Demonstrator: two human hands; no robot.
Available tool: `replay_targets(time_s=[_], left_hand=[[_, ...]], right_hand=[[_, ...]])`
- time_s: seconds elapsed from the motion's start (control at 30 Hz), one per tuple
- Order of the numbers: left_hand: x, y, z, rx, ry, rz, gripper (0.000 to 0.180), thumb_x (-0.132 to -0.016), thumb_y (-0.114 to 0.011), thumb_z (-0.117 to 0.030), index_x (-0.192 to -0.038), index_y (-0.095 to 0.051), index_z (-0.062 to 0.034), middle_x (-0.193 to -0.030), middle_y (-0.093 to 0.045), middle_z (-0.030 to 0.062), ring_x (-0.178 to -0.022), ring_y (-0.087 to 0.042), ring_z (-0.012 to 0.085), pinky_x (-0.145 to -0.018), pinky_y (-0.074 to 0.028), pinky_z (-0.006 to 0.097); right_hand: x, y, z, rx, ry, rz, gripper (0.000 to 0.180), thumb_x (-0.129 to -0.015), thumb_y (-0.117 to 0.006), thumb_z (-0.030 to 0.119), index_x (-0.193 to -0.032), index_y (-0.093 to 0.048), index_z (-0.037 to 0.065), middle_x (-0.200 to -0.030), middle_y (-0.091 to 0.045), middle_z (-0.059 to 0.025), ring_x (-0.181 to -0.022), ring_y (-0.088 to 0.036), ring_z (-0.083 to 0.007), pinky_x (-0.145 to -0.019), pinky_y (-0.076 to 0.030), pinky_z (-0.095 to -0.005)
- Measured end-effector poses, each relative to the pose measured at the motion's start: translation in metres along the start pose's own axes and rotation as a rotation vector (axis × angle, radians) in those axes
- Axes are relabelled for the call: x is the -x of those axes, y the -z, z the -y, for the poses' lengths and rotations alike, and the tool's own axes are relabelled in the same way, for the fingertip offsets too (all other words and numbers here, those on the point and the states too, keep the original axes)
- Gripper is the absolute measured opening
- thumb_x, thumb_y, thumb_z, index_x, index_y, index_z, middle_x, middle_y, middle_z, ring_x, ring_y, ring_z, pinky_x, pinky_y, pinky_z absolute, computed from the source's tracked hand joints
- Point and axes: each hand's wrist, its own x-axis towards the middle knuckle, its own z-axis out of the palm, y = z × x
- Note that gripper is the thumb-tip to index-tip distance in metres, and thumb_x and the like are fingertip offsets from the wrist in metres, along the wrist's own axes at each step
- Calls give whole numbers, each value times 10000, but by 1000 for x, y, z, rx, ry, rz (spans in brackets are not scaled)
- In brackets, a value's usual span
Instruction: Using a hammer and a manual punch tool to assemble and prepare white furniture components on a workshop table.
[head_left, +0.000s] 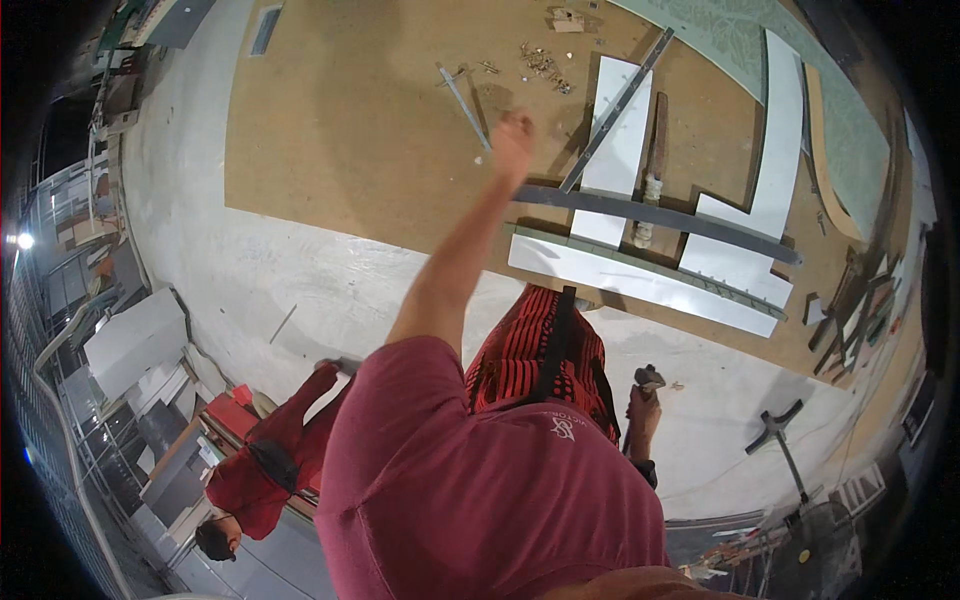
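Observation:
My left hand [514, 137] reaches out over the brown board tabletop [340, 130], its fingers curled together; whatever they hold, if anything, is hidden. Just left of it lies a thin grey metal bar [464, 108] with a short crosspiece. A scatter of small brass-coloured hardware [545, 66] sits beyond the hand. Down by my right side, below the table edge, my right hand [645, 412] is closed around a hammer [649, 378] with a dark head. To the right of my left hand, a long dark curved strip [650, 212] crosses white panels [622, 115].
A dark straight bar [618, 108] lies slanted across one panel, beside a wrapped wooden stick [656, 150]. Green patterned sheet [715, 45] covers the far right. Offcuts [860, 320] pile at the right. A co-worker in red [255, 480] is at lower left; a fan [810, 550] stands lower right.

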Motion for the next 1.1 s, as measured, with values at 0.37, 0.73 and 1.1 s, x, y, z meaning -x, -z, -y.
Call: replay_targets(time_s=[0.37,0.73,1.1], left_hand=[[-157,-48,50,-362,6,108,226,-819,-517,-290,-935,-651,-148,-860,-619,176,-825,-606,338,-721,-488,430],[-195,-65,54,-523,139,209,352,-807,-547,-381,-947,-602,-63,-950,-621,165,-879,-604,309,-764,-480,391],[15,-10,-122,921,573,972,240,-852,-539,-146,-1066,-538,-38,-1011,-617,85,-816,-567,136,-691,-451,239]], right_hand=[[22,-45,51,-143,-147,27,310,-785,-548,304,-880,-556,10,-583,-529,-54,-501,-537,-133,-452,-443,-285],[25,-65,58,105,-157,23,400,-763,-532,349,-929,-571,-13,-825,-633,-174,-757,-619,-298,-676,-456,-392],[8,-66,25,-74,-117,41,489,-762,-535,425,-950,-565,-26,-889,-609,-248,-866,-584,-389,-738,-441,-429]])
